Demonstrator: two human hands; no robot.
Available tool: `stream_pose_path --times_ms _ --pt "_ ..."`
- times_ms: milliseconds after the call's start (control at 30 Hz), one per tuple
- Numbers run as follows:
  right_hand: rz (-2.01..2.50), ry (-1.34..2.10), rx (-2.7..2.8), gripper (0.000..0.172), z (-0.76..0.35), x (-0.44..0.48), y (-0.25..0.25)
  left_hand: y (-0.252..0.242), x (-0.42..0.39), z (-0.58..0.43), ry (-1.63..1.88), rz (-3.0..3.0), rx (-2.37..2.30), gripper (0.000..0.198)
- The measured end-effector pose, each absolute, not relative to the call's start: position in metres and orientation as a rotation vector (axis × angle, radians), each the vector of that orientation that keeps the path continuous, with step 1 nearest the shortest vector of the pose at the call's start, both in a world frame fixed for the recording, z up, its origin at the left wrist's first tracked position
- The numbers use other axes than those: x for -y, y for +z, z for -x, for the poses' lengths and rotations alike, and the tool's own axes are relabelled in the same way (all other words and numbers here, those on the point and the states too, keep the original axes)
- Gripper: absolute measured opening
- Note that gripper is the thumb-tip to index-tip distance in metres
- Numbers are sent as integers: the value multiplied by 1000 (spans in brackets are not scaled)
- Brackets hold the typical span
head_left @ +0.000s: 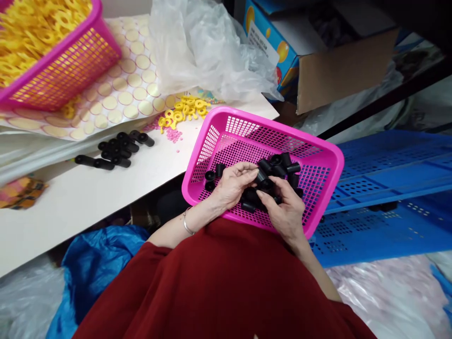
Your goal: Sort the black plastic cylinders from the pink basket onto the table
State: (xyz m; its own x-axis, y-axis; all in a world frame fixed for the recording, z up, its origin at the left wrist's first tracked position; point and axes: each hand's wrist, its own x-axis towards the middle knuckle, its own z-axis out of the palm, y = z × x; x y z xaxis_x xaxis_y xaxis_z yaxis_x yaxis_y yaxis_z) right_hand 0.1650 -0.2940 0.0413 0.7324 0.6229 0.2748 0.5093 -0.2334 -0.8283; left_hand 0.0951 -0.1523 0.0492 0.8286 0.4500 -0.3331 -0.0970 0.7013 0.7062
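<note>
A pink plastic basket [319, 155] rests on my lap and against the table edge, holding several short black plastic tubes [282, 165]. My left hand [233, 183] is inside it, fingers curled and pinching a black tube [262, 176]. My right hand [284, 209] meets it from the right, fingers closed on the same cluster of black tubes. A thin bangle circles my left wrist. My red garment fills the lower middle of the view.
On the white table [81, 193] lie a row of black tubes [116, 148], scattered yellow rings [183, 110] and a sheet of round stickers [120, 89]. A second pink basket [67, 66] holds yellow rings. Clear plastic bag [208, 47], cardboard box [339, 66], blue crates [388, 188] lie beyond.
</note>
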Motion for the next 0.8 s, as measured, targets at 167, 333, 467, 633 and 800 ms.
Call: stream_pose_path --times_ms 167,333,467,633,800 --pt "1891 113 939 31 -166 293 40 50 156 -94 475 -922 -503 35" --pt "1909 138 956 32 -165 295 41 53 156 -92 485 -1047 -463 28" --pt "1920 136 984 30 -165 296 46 50 155 -93 491 -1044 -475 28" --pt "1926 195 977 30 -167 296 51 42 155 -95 441 -936 -505 34" --pt "1866 260 901 32 -165 295 45 43 157 -92 400 -1040 -471 33"
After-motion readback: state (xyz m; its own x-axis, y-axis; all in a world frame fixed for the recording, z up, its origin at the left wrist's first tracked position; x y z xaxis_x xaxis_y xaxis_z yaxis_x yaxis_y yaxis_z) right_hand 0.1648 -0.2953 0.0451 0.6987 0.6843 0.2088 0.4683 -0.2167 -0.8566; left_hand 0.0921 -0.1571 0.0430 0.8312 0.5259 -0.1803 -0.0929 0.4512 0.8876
